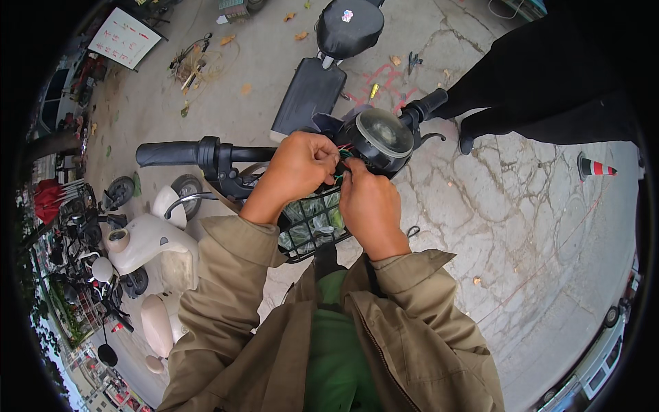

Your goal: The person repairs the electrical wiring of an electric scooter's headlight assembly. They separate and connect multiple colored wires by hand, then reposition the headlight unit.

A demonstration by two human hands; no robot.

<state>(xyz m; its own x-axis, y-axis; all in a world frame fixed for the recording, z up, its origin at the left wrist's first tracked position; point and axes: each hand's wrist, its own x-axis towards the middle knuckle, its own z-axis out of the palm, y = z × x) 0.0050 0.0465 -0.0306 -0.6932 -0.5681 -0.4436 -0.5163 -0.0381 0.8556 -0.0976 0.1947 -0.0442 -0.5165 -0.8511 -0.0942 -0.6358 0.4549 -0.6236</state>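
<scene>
Both hands are at the front of an electric bike, beside its round dial housing (386, 133). My left hand (302, 163) is closed in a pinch on thin coloured wires (345, 150). Close against it, my right hand (371, 200) is closed too, its thumb and forefinger pressed at the same wires; which strand it grips is hidden. The handlebar's left grip (167, 154) points left and its right grip (433, 101) points up to the right. Below my hands hangs a black wire basket (307, 227) with clear plastic bags inside.
Beyond the handlebar are the bike's black seat (349, 31) and a dark flat panel (310, 96). A yellow-handled screwdriver (374, 91) lies there. A person in black trousers (542, 75) stands at the right, near a traffic cone (596, 167). Pale scooters (147, 244) stand left.
</scene>
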